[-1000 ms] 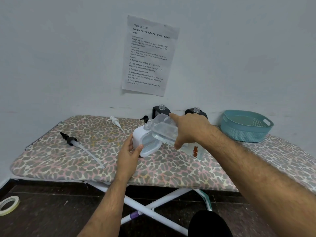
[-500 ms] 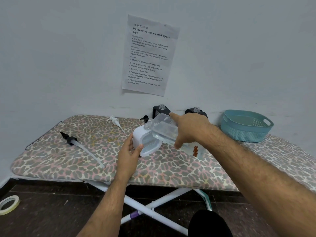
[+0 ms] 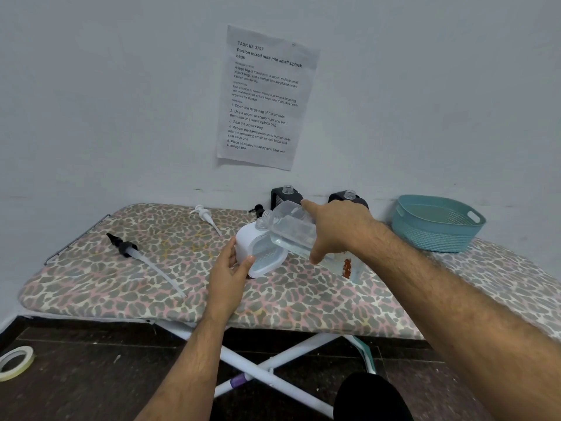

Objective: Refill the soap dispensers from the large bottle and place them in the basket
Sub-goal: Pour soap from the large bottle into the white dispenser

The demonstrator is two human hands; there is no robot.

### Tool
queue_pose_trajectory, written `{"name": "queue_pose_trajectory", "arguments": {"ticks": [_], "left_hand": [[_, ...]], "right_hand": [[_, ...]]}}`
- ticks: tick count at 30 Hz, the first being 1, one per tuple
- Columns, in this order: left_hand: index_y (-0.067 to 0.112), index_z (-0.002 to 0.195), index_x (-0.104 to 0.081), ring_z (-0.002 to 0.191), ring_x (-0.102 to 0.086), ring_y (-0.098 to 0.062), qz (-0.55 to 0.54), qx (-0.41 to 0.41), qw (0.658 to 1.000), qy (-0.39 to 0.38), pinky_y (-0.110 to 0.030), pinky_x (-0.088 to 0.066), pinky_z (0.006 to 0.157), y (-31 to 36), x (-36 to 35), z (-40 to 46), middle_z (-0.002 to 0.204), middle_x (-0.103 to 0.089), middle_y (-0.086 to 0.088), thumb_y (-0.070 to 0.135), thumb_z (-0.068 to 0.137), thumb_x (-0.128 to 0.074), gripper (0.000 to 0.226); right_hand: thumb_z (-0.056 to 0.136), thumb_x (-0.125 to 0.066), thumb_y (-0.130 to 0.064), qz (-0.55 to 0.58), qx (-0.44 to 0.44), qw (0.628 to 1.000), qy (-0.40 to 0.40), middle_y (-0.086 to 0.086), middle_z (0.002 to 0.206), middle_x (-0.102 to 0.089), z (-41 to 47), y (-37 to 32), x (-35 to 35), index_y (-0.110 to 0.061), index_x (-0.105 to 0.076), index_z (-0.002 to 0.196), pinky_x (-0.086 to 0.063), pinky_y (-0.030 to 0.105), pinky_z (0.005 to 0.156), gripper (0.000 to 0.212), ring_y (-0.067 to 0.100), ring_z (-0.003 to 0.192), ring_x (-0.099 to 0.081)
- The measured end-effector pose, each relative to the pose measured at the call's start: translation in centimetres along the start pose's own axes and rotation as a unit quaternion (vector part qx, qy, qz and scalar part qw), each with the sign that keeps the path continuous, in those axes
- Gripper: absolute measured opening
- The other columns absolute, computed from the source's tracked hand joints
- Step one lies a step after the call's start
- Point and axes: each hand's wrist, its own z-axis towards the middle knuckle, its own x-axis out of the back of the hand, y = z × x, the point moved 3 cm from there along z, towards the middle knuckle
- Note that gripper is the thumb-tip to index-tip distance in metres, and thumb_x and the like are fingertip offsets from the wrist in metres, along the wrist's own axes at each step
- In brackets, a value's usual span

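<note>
On the dark floor at the near left lies a roll of pale tape, beside the white crossed legs under the surface, a padded board covered in leopard-spotted cloth. The left hand grips the near side of a white, rounded soap dispenser that stands on the cloth, thumb on its front edge. The right hand holds a large clear plastic bottle tilted on its side, the neck down against the dispenser's small clear opening; clear liquid sits in the bottle's lower part. To the left a black pump head with a long clear tube lies flat, and farther back a white pump lies near the wall. Two black dispensers with clear necks stand against the wall behind the right hand. At the far right sits a teal perforated plastic basket, oval with a handle slot. A printed sheet hangs on the wall
</note>
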Motion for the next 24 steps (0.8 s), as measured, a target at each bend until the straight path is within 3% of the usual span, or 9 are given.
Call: {"name": "queue_pose_trajectory", "arguments": {"ticks": [11,16,21,24], "left_hand": [[0.027,0.151,-0.038,0.118,-0.057,-0.012,-0.005,0.0,1.0,-0.001,-0.015,-0.055,0.071,-0.18,-0.01,0.09,0.138,-0.055,0.001,0.021,0.094,-0.065,0.063],[0.027,0.151,-0.037,0.118,-0.057,-0.012,-0.002,0.0,1.0,0.0,-0.02,-0.055,0.077,-0.25,0.04,0.1,0.138,-0.055,0.002,0.022,0.094,-0.065,0.063],[0.026,0.151,-0.037,0.111,-0.058,-0.008,0.0,-0.001,1.0,0.0,-0.011,-0.053,0.065,0.04,-0.01,0.0,0.129,-0.054,0.009,0.02,0.095,-0.064,0.062],[0.026,0.151,-0.037,0.11,-0.058,-0.007,0.004,-0.003,1.0,-0.001,-0.012,-0.053,0.066,0.12,-0.05,0.0,0.127,-0.055,0.01,0.02,0.095,-0.064,0.062]], "right_hand": [[0.064,-0.082,-0.058,-0.003,-0.002,1.0,-0.002,-0.004,0.112,-0.067,-0.03,0.01,0.03,-0.033,-0.022,0.15,-0.047,0.031,0.064,0.107,0.019,0.094,-0.063],[0.064,-0.082,-0.059,-0.003,-0.002,1.0,-0.003,-0.004,0.114,-0.066,-0.01,0.01,0.01,-0.033,-0.022,0.15,-0.047,0.032,0.064,0.107,0.019,0.096,-0.062],[0.065,-0.081,-0.059,-0.005,-0.003,1.0,-0.004,-0.003,0.114,-0.066,0.06,0.02,0.07,-0.033,-0.021,0.151,-0.047,0.032,0.065,0.108,0.019,0.097,-0.062],[0.065,-0.082,-0.059,-0.005,-0.003,1.0,-0.004,-0.003,0.115,-0.066,0.07,-0.01,0.08,-0.033,-0.021,0.151,-0.048,0.032,0.065,0.109,0.019,0.097,-0.062]]}}
